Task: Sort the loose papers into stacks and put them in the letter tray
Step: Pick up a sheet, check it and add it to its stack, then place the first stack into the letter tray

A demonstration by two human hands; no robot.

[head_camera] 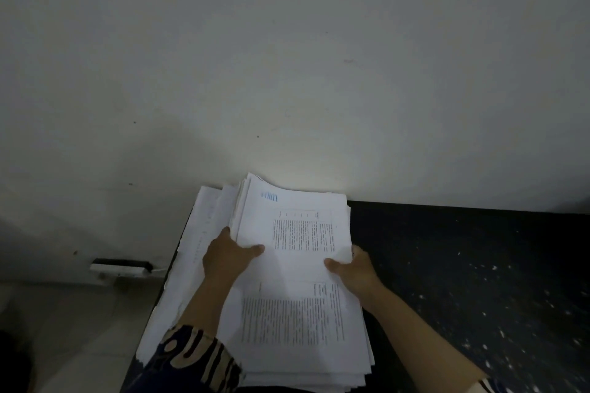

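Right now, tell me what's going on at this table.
A person is sorting papers on a dark table against a wall. The left hand and right hand grip a thick bundle of printed sheets by its near corners, tilted up over a larger pile. More sheets spread out to the left. No letter tray is in view.

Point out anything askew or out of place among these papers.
The held bundle, gripped by the left hand and right hand, has fanned, uneven edges at its far left. The sheets on the left jut past the edge of the dark table. No letter tray is in view.
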